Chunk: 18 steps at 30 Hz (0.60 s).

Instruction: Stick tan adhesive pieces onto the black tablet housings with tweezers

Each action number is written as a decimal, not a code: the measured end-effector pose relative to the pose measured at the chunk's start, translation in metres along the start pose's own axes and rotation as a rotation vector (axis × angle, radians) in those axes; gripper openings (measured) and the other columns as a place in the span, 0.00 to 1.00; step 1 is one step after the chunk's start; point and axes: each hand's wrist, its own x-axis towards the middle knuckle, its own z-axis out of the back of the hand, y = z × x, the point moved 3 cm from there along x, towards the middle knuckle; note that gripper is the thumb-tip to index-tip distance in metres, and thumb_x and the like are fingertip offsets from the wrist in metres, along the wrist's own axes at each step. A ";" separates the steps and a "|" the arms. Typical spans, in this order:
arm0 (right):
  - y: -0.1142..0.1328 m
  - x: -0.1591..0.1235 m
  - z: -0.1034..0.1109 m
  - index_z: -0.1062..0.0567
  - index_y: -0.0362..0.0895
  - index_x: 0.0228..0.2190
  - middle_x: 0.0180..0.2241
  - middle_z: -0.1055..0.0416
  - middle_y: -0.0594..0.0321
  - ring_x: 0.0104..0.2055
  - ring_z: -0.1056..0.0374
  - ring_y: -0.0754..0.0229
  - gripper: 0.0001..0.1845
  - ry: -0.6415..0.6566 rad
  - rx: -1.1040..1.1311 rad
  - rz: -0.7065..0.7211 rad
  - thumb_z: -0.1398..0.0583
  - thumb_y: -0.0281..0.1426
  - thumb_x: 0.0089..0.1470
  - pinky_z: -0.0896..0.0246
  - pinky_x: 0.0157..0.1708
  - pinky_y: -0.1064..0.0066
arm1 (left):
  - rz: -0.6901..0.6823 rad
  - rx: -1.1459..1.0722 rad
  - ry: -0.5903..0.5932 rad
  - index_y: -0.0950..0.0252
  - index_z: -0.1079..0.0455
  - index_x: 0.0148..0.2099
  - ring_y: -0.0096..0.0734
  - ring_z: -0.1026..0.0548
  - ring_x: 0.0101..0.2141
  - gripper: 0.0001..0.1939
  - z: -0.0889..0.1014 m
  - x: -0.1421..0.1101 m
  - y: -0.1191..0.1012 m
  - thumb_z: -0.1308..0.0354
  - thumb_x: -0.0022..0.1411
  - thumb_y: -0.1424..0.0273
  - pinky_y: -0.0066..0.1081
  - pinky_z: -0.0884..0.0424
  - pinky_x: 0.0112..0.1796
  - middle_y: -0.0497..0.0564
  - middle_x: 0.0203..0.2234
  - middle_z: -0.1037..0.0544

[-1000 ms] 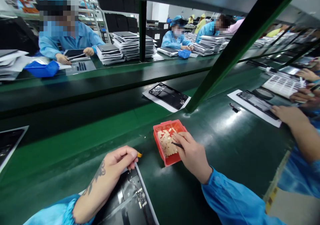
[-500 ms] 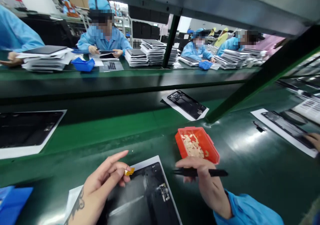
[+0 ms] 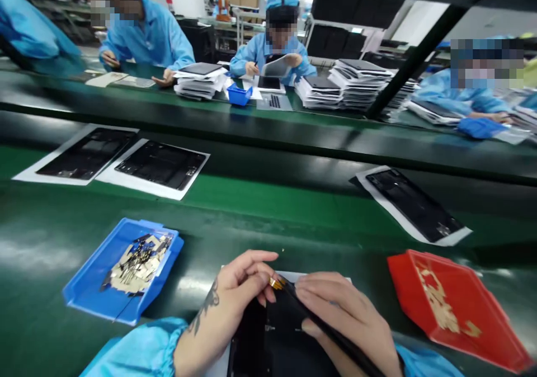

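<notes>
Between the thumb and fingertips of my left hand are small shiny orange-yellow strips; their exact kind is unclear. My right hand is closed around black tweezers, whose tips come right up to the strips. I cannot tell whether the tips touch them. Both hands are above a black tablet-like panel, which lies on white paper at the bench's near edge. My hands and the tweezers cover part of the panel.
A blue bin of small pale and dark pieces stands left; a red bin with beige bits stands right. More black panels on paper lie along the green bench. Across it, co-workers sit by stacked panels.
The view has swung left, bringing the blue bin into sight. My right hand has brought the tweezers from beside the red bin to the orange strips in my left hand.
</notes>
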 end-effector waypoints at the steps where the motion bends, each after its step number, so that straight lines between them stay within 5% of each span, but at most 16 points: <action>1: -0.001 0.000 -0.001 0.32 0.53 0.54 0.40 0.23 0.61 0.43 0.27 0.56 0.24 0.012 -0.003 0.019 0.40 0.26 0.57 0.28 0.43 0.65 | 0.003 -0.011 0.007 0.66 0.28 0.46 0.26 0.28 0.26 0.14 0.001 0.001 0.001 0.41 0.58 0.67 0.25 0.35 0.29 0.51 0.30 0.24; 11: -0.002 -0.013 -0.013 0.36 0.60 0.56 0.41 0.22 0.65 0.46 0.27 0.56 0.25 0.044 -0.094 0.036 0.42 0.29 0.60 0.35 0.54 0.53 | 0.076 -0.181 -0.030 0.66 0.27 0.45 0.22 0.31 0.25 0.12 -0.002 -0.003 -0.003 0.43 0.59 0.72 0.24 0.37 0.29 0.50 0.29 0.25; 18: -0.005 -0.010 -0.013 0.31 0.60 0.53 0.38 0.22 0.66 0.43 0.26 0.59 0.19 0.033 -0.132 0.039 0.48 0.31 0.64 0.35 0.55 0.59 | 0.085 -0.213 -0.023 0.67 0.27 0.45 0.22 0.30 0.25 0.11 -0.003 -0.004 -0.002 0.43 0.59 0.72 0.24 0.37 0.28 0.50 0.29 0.26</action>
